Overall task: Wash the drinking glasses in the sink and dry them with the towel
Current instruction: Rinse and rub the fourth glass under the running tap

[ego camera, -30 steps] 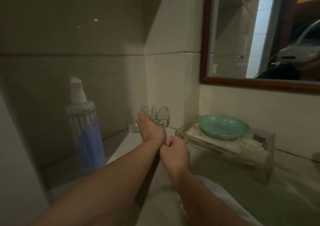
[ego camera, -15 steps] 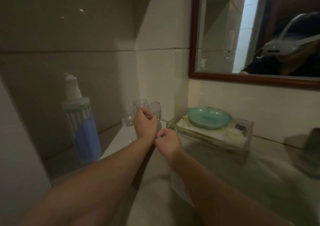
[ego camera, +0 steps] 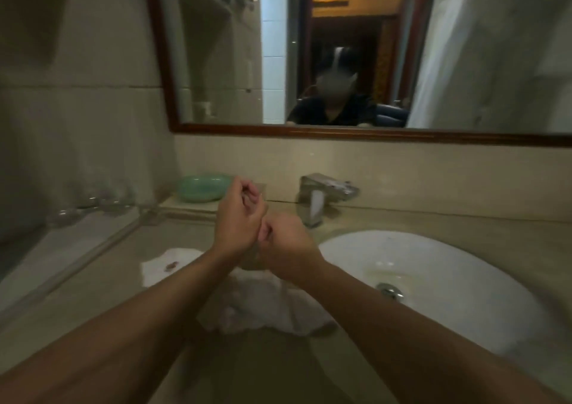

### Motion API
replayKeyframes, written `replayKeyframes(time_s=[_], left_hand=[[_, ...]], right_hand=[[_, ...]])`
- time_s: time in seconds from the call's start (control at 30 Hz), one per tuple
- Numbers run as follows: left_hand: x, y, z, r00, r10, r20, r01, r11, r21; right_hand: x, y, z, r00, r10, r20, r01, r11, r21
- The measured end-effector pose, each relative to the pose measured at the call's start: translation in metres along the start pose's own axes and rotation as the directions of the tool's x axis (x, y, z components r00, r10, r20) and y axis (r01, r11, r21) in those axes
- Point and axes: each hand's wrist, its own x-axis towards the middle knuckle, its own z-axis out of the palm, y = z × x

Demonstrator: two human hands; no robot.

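1. Over the counter (ego camera: pixel 464 221), our left hand (ego camera: pixel 240 218) and right hand (ego camera: pixel 288 246) meet and touch, just in front of the faucet (ego camera: pixel 322 199).
2. The fingers of both hands are curled in tight. A faint clear shape, seemingly a drinking glass (ego camera: pixel 251 259), shows just beneath where the hands join. Through the blur we cannot tell which hand, if either, has hold of it.
3. More drinking glasses (ego camera: pixel 93 201), heavily blurred, stand on the raised ledge (ego camera: pixel 71 242) at far left, well apart from our hands.
4. The white towel (ego camera: pixel 263 298) lies crumpled on the counter under our forearms, just left of the sink (ego camera: pixel 464 280).
5. The white sink sits at right, its metal drain (ego camera: pixel 389 290) showing.
6. A green dish (ego camera: pixel 202 187) rests behind our left hand, below the wood-framed mirror (ego camera: pixel 216 63).
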Motion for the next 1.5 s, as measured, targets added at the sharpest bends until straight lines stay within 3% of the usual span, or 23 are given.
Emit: replayKeyframes(time_s=[0.17,0.33,0.47,0.6,0.67,0.73,0.83,0.9,0.97,1.03,1.17,1.27,1.37,1.5], left_hand=[[-0.048,0.098,0.126,0.985,0.129,0.112,-0.105,0.974,-0.2],[-0.106,0.2,0.236,0.947,0.263,0.185,-0.176,0.906,-0.385],[-0.153,0.274,0.311,0.917,0.286,0.276,-0.118,0.859,-0.498],[-0.203,0.335,0.373,0.876,0.221,0.429,0.069,0.823,-0.564],[-0.227,0.361,0.403,0.821,0.189,0.539,0.179,0.81,-0.558],[-0.249,0.383,0.43,0.746,0.19,0.638,0.263,0.797,-0.544],[-0.277,0.402,0.466,0.604,0.182,0.776,0.348,0.815,-0.463],[-0.287,0.407,0.484,0.481,0.149,0.864,0.36,0.865,-0.35],[-0.289,0.411,0.493,0.353,0.113,0.929,0.437,0.858,-0.271],[-0.286,0.418,0.501,0.293,0.119,0.949,0.505,0.823,-0.26],[-0.278,0.427,0.517,0.303,0.144,0.942,0.533,0.794,-0.293],[-0.274,0.423,0.525,0.33,0.097,0.939,0.526,0.807,-0.268],[-0.268,0.407,0.521,0.421,0.087,0.903,0.504,0.805,-0.313],[-0.236,0.365,0.488,0.575,0.012,0.818,0.499,0.788,-0.362]], right_hand=[[-0.072,0.061,-0.133,0.963,0.259,-0.074,-0.27,0.935,-0.231],[-0.153,0.102,-0.255,0.9,0.326,-0.289,-0.418,0.833,-0.362],[-0.221,0.124,-0.331,0.815,0.352,-0.461,-0.543,0.742,-0.393],[-0.283,0.137,-0.392,0.733,0.314,-0.603,-0.628,0.653,-0.423],[-0.309,0.143,-0.42,0.654,0.256,-0.712,-0.683,0.605,-0.41],[-0.331,0.15,-0.443,0.542,0.252,-0.802,-0.788,0.485,-0.379],[-0.355,0.162,-0.471,0.392,0.345,-0.853,-0.906,0.309,-0.291],[-0.369,0.18,-0.486,0.312,0.464,-0.829,-0.936,0.297,-0.186],[-0.378,0.194,-0.497,0.293,0.601,-0.744,-0.937,0.335,-0.099],[-0.382,0.206,-0.506,0.273,0.703,-0.656,-0.898,0.432,0.089],[-0.38,0.218,-0.509,0.325,0.848,-0.418,-0.897,0.416,0.148],[-0.375,0.232,-0.508,0.342,0.825,-0.45,-0.866,0.463,0.191],[-0.364,0.228,-0.496,0.367,0.794,-0.485,-0.851,0.497,0.168],[-0.322,0.209,-0.47,0.504,0.708,-0.494,-0.752,0.641,0.152]])
